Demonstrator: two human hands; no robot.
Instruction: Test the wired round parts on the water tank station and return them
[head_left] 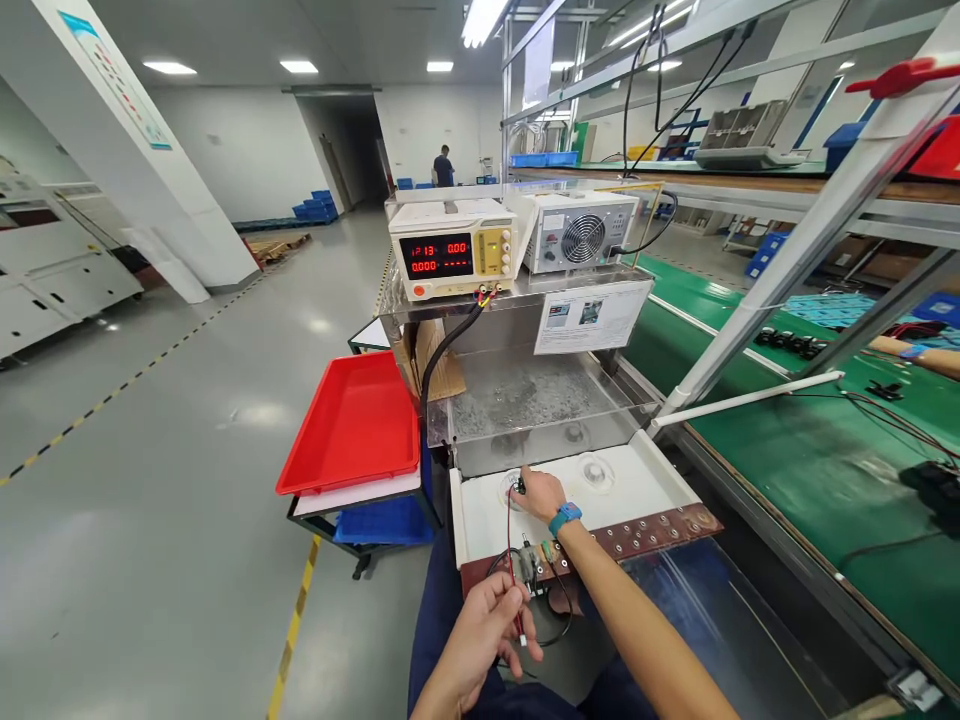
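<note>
My right hand [541, 494], with a blue wristband [565, 517], reaches onto the white panel [626, 492]. Its fingers are closed on a small dark part with wires, over the left round clear fixture; the part's kind is mostly hidden. A thin red and black wire [510, 530] runs from there down to my left hand [491, 625]. Thumb and forefinger of that hand pinch the wire, and a small white connector [523, 639] hangs below them. Between the hands lies a brown strip [637, 537] with metal eyelets, clips and a black cable.
A power supply [452, 250] with red digits and a fan-fronted unit [583, 235] stand on the shelf ahead. A red tray [360, 420] rests on a cart at left. To the right runs a green bench [810, 470], where another person's forearm [919, 355] shows. A slanted metal post stands between.
</note>
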